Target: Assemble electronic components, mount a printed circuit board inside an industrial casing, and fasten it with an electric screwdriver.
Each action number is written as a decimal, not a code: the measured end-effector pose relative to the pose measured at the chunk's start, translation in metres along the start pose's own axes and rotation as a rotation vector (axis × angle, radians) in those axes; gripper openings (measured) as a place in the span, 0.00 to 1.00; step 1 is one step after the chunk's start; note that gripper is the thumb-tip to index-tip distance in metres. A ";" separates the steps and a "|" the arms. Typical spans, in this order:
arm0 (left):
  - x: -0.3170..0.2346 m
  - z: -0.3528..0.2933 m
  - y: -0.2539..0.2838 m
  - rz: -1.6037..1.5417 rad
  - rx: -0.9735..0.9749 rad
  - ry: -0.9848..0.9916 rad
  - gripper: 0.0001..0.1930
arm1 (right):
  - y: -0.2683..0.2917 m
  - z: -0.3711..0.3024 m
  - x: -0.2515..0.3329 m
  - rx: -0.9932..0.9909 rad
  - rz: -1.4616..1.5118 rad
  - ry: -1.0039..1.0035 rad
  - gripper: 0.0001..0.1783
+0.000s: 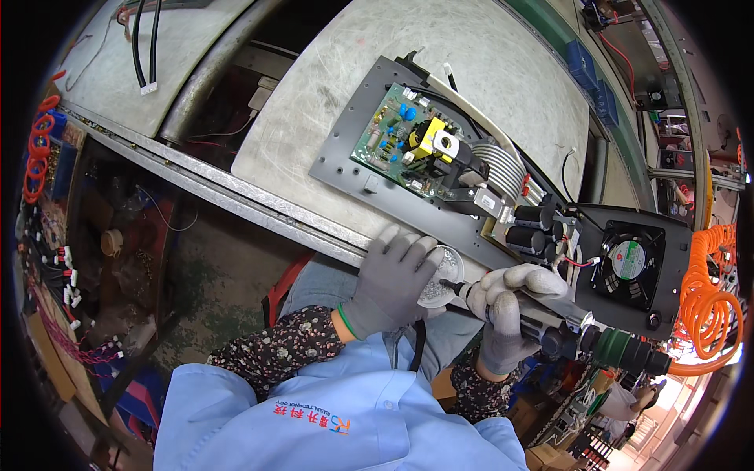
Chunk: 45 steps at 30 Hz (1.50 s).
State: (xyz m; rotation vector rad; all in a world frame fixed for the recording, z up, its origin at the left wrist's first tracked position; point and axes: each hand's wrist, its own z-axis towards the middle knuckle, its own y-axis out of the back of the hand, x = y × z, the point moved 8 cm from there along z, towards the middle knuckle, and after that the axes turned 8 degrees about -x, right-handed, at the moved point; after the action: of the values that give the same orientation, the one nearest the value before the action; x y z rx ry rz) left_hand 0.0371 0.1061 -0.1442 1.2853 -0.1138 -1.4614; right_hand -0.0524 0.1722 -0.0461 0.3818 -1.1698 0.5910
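Observation:
My left hand (391,276), in a grey glove, lies at the table's front edge with its fingers stretched out. It rests against the left side of a small white round dish (453,265) holding many tiny metal pieces, likely screws. A gloved right hand (510,302), mine, is wrapped round a power screwdriver (550,321) with a green-and-black rear end. The screwdriver's dark tip (449,283) points left into the dish. Beyond my hands, a dark metal plate (336,161) bears a green circuit board (385,133) with a yellow transformer, a coil and black capacitors.
A black panel with a round fan (628,263) stands at the plate's right end. An orange coiled hose (711,302) hangs at the far right. Black cables (144,47) lie on the surface at upper left. Blue bins (593,78) line the far right edge.

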 end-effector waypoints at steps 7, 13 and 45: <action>0.000 -0.002 -0.002 -0.020 0.002 -0.004 0.37 | -0.002 -0.008 0.005 0.199 -0.065 0.176 0.19; 0.000 0.000 0.001 -0.038 -0.001 0.013 0.38 | 0.017 -0.006 -0.001 -0.309 -0.075 0.033 0.16; 0.003 -0.004 0.001 -0.116 0.005 0.020 0.37 | -0.041 0.087 0.040 0.465 0.428 0.206 0.16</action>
State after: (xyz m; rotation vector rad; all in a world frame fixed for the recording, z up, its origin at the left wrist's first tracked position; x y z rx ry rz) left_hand 0.0416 0.1057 -0.1470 1.3281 -0.0299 -1.5474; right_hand -0.0817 0.0997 0.0231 0.4527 -0.9106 1.2572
